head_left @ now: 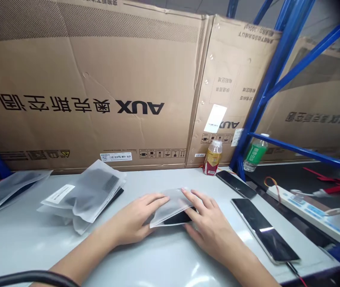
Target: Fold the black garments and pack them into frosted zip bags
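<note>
Between my two hands, just above or on the white table, is a frosted plastic bag [170, 204] with its near edge gaping. A flat black item [177, 217] shows inside that mouth; its kind is not clear. My left hand [135, 217] grips the bag's left side, fingers on top and thumb at the near corner. My right hand [210, 223] holds the right side, its fingers spread over the top and its thumb low by the opening. To the left lies a pile of similar frosted bags [95, 195] with dark contents, the top one bearing a white label.
Another frosted bag [8, 191] lies far left. Two phones [265, 229] rest at right, the nearer one with a cable plugged in. A drink bottle [212, 157] stands by the large cartons [92, 79]. Blue rack posts [265, 99] and a power strip [310, 213] are farther right.
</note>
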Demonstrator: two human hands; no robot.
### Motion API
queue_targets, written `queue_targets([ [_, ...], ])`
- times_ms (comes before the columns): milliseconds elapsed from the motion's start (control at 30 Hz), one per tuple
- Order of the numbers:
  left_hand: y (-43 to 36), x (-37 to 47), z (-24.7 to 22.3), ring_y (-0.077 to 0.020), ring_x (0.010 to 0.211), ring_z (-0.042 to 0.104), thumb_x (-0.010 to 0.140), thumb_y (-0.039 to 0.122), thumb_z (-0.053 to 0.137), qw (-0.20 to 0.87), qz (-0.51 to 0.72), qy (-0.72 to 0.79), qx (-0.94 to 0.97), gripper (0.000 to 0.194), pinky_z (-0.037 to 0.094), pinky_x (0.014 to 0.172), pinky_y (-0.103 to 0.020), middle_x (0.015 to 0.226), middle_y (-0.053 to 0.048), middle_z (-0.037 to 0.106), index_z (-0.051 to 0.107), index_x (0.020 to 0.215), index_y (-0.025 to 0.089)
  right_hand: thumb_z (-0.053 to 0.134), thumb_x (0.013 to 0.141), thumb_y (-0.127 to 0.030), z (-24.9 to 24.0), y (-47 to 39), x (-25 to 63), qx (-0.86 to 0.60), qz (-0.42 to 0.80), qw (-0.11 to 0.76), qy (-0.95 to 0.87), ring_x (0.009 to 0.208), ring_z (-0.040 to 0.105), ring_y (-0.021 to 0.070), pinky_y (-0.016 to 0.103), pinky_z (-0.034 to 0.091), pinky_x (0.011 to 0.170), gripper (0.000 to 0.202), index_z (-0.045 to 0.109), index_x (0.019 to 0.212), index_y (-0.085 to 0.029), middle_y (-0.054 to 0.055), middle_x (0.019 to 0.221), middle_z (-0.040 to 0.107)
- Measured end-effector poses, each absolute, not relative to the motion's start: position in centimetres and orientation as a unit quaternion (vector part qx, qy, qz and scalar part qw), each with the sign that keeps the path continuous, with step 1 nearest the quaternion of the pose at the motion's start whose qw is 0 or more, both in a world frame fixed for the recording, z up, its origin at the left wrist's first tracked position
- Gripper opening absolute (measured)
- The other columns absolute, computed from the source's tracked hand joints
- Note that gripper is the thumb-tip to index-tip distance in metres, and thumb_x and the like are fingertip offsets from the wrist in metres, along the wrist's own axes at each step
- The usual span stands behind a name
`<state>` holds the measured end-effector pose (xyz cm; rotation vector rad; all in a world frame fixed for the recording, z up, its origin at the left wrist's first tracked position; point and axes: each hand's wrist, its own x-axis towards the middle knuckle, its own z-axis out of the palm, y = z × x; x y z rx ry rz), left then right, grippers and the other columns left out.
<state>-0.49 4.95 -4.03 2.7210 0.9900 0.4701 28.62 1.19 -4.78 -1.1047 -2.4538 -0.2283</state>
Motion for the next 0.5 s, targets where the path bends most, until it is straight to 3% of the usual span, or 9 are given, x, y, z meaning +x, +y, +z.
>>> queue_targets([
  [67, 4.9, -0.3, -4.3, -0.0318, 0.148, 0.051, 0.095, 0.022, 0.068, 0.106, 0.164, 0.349, 0.916, 0.079, 0.047, 0.121, -0.049, 0.165, -0.008, 0.048, 0.032, 0.165, 0.031, 0.062, 0.102, -0.037, -3.9, 1.7, 28.2, -0.416, -0.028, 0.199, -0.887, 0.152, 0.042, 0.0366, 0.057, 0.047, 0.115, 0.033, 0.07, 0.13, -0.02, 0.011, 0.169, 0.044],
  [133, 5.0, 0.0, -4.5, -0.0322, 0.15, 0.049, 0.098, 0.028, 0.068, 0.114, 0.163, 0.36, 0.912, 0.078, 0.046, 0.122, -0.049, 0.165, -0.01, 0.047, 0.03, 0.166, 0.029, 0.052, 0.107, -0.034, -3.0, 2.1, 28.0, -0.429, 0.017, 0.184, -0.884, 0.151, 0.045, 0.0318, 0.054, 0.047, 0.116, 0.029, 0.073, 0.122, -0.02, 0.009, 0.167, 0.046],
  [333, 5.4, 0.5, -5.2, -0.0311, 0.154, 0.044, 0.099, 0.03, 0.066, 0.12, 0.16, 0.354, 0.914, 0.087, 0.043, 0.125, -0.047, 0.172, -0.009, 0.036, 0.016, 0.17, 0.03, 0.072, 0.088, -0.027, -3.1, 3.3, 27.4, -0.417, -0.034, 0.133, -0.899, 0.154, 0.039, 0.0435, 0.061, 0.046, 0.115, 0.028, 0.076, 0.112, -0.013, 0.014, 0.173, 0.035],
  [433, 5.4, 0.7, -5.5, -0.0322, 0.157, 0.04, 0.098, 0.032, 0.068, 0.117, 0.155, 0.36, 0.912, 0.092, 0.041, 0.126, -0.049, 0.174, -0.01, 0.031, 0.012, 0.171, 0.03, 0.067, 0.091, -0.019, -3.8, 3.8, 26.9, -0.402, -0.076, 0.137, -0.902, 0.154, 0.04, 0.0428, 0.061, 0.047, 0.116, 0.025, 0.076, 0.113, -0.011, 0.016, 0.169, 0.041],
  [500, 5.5, 0.8, -5.7, -0.0302, 0.156, 0.041, 0.094, 0.022, 0.068, 0.112, 0.143, 0.376, 0.909, 0.097, 0.042, 0.125, -0.049, 0.173, -0.01, 0.034, 0.01, 0.172, 0.029, 0.06, 0.093, -0.012, -4.0, 3.6, 27.2, -0.374, -0.088, 0.161, -0.909, 0.155, 0.04, 0.0399, 0.059, 0.046, 0.119, 0.028, 0.075, 0.116, -0.012, 0.014, 0.167, 0.046],
])
